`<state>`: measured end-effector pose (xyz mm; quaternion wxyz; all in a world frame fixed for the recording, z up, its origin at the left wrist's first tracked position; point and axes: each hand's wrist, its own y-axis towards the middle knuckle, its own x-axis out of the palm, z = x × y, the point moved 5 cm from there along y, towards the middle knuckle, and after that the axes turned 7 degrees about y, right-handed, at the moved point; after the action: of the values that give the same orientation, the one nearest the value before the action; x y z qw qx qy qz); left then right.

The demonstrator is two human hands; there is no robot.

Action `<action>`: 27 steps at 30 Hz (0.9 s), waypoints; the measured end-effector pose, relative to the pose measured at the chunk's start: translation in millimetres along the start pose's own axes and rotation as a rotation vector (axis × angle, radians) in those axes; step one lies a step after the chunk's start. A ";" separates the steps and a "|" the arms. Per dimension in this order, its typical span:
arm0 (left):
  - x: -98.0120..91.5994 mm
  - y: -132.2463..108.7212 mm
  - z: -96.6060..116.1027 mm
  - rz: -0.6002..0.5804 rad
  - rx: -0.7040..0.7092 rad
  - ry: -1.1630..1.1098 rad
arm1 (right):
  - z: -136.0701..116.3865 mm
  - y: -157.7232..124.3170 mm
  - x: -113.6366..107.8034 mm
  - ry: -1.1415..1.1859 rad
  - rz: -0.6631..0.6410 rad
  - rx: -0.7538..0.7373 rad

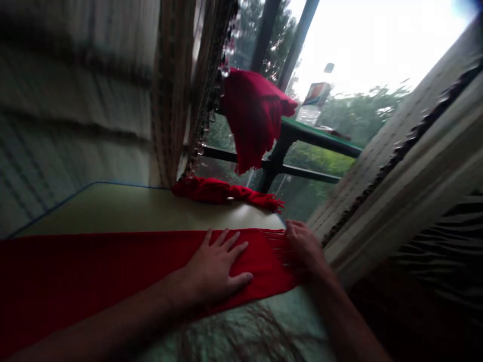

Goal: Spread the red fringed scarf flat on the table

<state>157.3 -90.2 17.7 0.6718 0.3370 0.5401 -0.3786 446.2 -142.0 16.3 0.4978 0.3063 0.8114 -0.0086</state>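
A long red scarf (143, 261) with a fringed end lies spread over a pale table (124, 206). My left hand (217, 264) rests flat on the scarf with its fingers spread. At the scarf's fringed right end, my right hand (304, 246) has its fingers closed on the fringe. Behind the spread scarf, a second red scarf (222, 192) lies bunched along the table's far edge, its fringe pointing right.
Another red fringed cloth (252, 110) hangs by the window. A plastic bottle (311, 110) with a label stands on a green ledge (324, 134) outside. Curtains hang at the left (173, 90) and right (407, 146). Zebra-striped fabric (445, 256) shows at the far right.
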 end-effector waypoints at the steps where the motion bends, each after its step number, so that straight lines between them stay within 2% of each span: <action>1: 0.5 -1.0 0.4 0.011 0.015 -0.014 | 5.3 -0.3 -3.0 -0.009 0.029 0.045; 4: 4.8 -2.2 -0.6 -0.001 0.044 -0.057 | 9.0 2.5 2.8 0.023 0.019 0.041; 8: 8.3 -2.8 -1.6 0.005 0.053 -0.075 | -12.4 2.9 28.2 0.171 -0.089 -0.218; 10: 9.1 -3.1 -1.3 0.007 0.056 -0.071 | -17.7 2.1 38.7 0.192 -0.137 -0.283; 13: 9.3 -3.0 -1.4 0.008 0.054 -0.066 | -7.3 5.7 42.9 0.154 -0.147 -0.235; 18: 9.5 -2.0 -1.7 -0.014 0.067 -0.080 | 27.4 16.3 28.2 0.032 -0.078 -0.112; 21: 9.7 -1.8 -1.6 -0.011 0.068 -0.088 | 34.8 18.6 24.8 -0.015 -0.073 -0.042; 24: 10.9 -2.3 -1.4 0.001 0.072 -0.085 | 11.7 12.3 30.2 0.052 -0.056 -0.185; 27: 11.7 -2.7 -1.6 0.032 0.081 -0.086 | -25.7 -3.3 47.8 0.097 -0.138 -0.408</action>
<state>155.7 -91.9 5.8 0.6861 0.3561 0.4895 -0.4035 408.8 -113.2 -10.5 0.5082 0.1430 0.8382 0.1366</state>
